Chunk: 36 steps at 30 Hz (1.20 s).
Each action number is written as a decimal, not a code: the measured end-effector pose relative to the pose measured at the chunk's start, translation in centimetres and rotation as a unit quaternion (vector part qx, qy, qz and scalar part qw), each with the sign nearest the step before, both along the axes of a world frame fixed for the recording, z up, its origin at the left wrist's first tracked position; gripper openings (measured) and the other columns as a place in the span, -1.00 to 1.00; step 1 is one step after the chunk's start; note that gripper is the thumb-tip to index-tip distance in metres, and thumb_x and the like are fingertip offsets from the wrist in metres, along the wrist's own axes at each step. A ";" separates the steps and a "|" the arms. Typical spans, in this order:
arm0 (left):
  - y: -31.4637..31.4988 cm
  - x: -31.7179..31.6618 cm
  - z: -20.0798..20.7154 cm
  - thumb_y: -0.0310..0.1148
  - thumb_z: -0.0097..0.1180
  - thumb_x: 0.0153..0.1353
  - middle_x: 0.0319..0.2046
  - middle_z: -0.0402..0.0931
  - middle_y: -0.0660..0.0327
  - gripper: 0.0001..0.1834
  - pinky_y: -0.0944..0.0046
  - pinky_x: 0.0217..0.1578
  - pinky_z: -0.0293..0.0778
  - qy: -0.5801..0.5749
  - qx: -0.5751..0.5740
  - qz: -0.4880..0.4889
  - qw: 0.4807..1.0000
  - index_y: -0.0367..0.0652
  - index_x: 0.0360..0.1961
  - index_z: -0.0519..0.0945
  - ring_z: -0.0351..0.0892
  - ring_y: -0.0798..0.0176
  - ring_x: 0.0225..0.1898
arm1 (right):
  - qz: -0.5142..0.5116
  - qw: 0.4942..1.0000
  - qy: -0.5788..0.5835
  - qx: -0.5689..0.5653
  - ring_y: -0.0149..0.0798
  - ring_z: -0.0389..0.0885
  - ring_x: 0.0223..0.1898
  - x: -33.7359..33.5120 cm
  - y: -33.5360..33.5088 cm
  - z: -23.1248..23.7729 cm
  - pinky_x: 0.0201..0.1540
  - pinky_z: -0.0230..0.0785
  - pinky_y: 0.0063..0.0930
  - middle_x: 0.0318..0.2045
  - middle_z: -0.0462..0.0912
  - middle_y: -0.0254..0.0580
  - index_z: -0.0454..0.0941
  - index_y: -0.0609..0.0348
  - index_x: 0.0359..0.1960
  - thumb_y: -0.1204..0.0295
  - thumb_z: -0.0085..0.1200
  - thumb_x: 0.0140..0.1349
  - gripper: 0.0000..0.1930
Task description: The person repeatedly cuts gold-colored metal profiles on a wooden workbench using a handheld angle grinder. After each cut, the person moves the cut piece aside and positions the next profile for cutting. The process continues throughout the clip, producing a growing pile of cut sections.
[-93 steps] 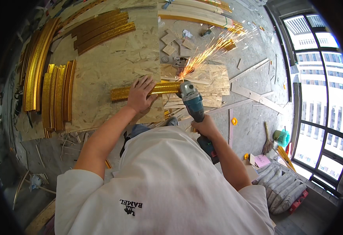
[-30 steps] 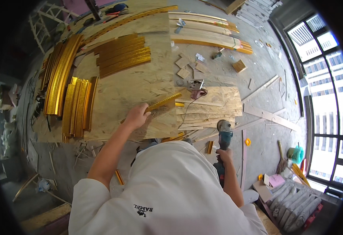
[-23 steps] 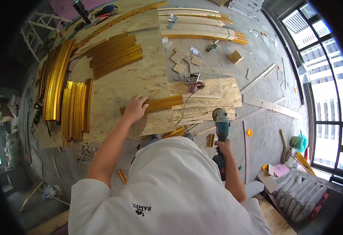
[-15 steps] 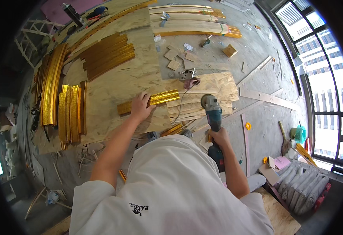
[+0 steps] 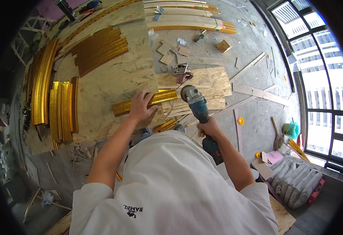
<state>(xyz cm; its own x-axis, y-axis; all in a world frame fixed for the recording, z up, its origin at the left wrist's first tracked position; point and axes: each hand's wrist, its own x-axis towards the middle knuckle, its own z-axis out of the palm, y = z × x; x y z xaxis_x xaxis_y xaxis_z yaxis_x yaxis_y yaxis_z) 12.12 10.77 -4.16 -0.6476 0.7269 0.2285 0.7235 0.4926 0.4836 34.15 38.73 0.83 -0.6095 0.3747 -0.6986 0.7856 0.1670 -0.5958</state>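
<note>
A gold embossed moulding strip [image 5: 165,96] lies across the right edge of the particle-board worktop [image 5: 97,92], its right end jutting past that edge. My left hand [image 5: 141,106] grips it around the middle, fingers bent over its top and thumb toward the right. My right hand [image 5: 210,127] is wrapped around the body of a teal and black cordless angle grinder [image 5: 199,106]. The grinder's round disc head is close beside the strip's free end; whether they touch I cannot tell.
Several gold mouldings [image 5: 61,111] are stacked on the worktop's left, and brown-gold panels [image 5: 101,51] lie farther back. Right of the worktop, a power tool with a metal base plate [image 5: 182,72] rests on boards [image 5: 212,84]. Wood offcuts [image 5: 165,49] and long planks [image 5: 261,93] litter the concrete floor.
The grinder in my right hand has come left and slightly up, from apart to close beside the strip's right end. My left hand keeps its hold. The whole view has shifted a little.
</note>
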 end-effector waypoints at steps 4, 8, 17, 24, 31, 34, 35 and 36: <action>0.3 -0.2 -0.8 -0.06 0.30 0.14 0.04 0.43 0.11 -0.42 -0.04 0.14 0.33 -0.035 -0.004 0.012 0.999 -0.07 0.15 0.56 0.40 -0.08 0.08 | 0.026 1.000 -0.005 0.009 -0.36 0.61 -0.64 -0.1 0.5 -0.7 -0.57 0.44 -0.42 -0.63 0.62 -0.19 0.59 0.34 -0.34 0.34 0.28 0.00 -0.71; 0.1 -0.3 -1.5 -0.01 0.27 0.15 0.02 0.43 0.13 -0.41 -0.04 0.13 0.32 -0.019 0.002 0.015 1.000 -0.06 0.16 0.56 0.41 -0.07 0.06 | 0.035 0.999 -0.011 0.012 -0.35 0.61 -0.64 -1.1 0.4 0.7 -0.58 0.45 -0.41 -0.63 0.61 -0.20 0.59 0.34 -0.25 0.35 0.27 0.00 -0.67; -0.4 -0.4 -1.3 0.03 0.25 0.16 -0.01 0.43 0.13 -0.41 -0.03 0.13 0.31 -0.023 0.002 -0.008 1.000 -0.05 0.15 0.57 0.39 -0.05 0.05 | 0.071 0.997 -0.033 0.018 -0.35 0.59 -0.66 -2.0 0.3 2.1 -0.58 0.45 -0.42 -0.64 0.60 -0.20 0.58 0.34 -0.23 0.37 0.27 0.00 -0.67; -0.3 -0.4 -0.8 0.04 0.25 0.15 -0.02 0.44 0.14 -0.39 -0.02 0.15 0.31 -0.030 0.002 -0.005 1.000 -0.04 0.17 0.56 0.39 -0.04 0.06 | 0.065 0.997 -0.032 0.003 -0.36 0.56 -0.67 -1.8 0.3 1.7 -0.59 0.42 -0.43 -0.65 0.59 -0.21 0.57 0.35 -0.33 0.37 0.27 0.00 -0.71; -0.2 -0.5 -0.7 0.03 0.26 0.13 -0.01 0.45 0.15 -0.39 -0.01 0.16 0.31 -0.039 -0.004 -0.001 0.999 -0.05 0.15 0.57 0.40 -0.03 0.08 | 0.070 0.997 -0.035 0.004 -0.34 0.60 -0.64 -1.6 0.3 1.7 -0.57 0.44 -0.41 -0.63 0.60 -0.20 0.55 0.36 -0.37 0.36 0.27 -0.01 -0.71; -0.2 -0.5 -0.8 0.01 0.28 0.11 -0.01 0.46 0.17 -0.40 -0.01 0.16 0.31 -0.043 0.004 -0.003 0.999 -0.08 0.12 0.58 0.40 -0.02 0.09 | 0.063 0.998 -0.027 -0.002 -0.33 0.61 -0.63 -1.5 0.3 1.3 -0.56 0.46 -0.39 -0.62 0.60 -0.19 0.56 0.38 -0.35 0.36 0.28 -0.01 -0.70; -0.2 -0.6 -0.7 0.01 0.28 0.10 0.00 0.46 0.17 -0.40 0.00 0.16 0.31 -0.040 0.003 -0.005 0.999 -0.09 0.11 0.58 0.40 -0.02 0.09 | 0.066 0.997 -0.030 -0.003 -0.33 0.61 -0.63 -1.5 0.3 1.3 -0.55 0.46 -0.39 -0.62 0.61 -0.18 0.56 0.38 -0.34 0.37 0.27 -0.02 -0.69; -0.1 -0.6 -0.7 0.00 0.29 0.09 0.00 0.46 0.18 -0.40 0.00 0.16 0.31 -0.037 0.002 -0.007 0.999 -0.09 0.10 0.58 0.40 -0.01 0.09 | 0.069 0.997 -0.034 -0.003 -0.33 0.62 -0.62 -1.6 0.3 1.5 -0.54 0.47 -0.38 -0.61 0.61 -0.18 0.56 0.39 -0.33 0.37 0.27 -0.02 -0.69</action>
<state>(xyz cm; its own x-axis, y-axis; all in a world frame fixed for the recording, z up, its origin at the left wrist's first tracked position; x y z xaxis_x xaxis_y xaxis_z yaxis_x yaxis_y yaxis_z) 11.54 10.62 -4.81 -0.6525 0.7351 0.1841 0.6928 0.4803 0.5379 32.54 39.06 2.29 -0.6055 0.2861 -0.7426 0.7945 0.2717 -0.5431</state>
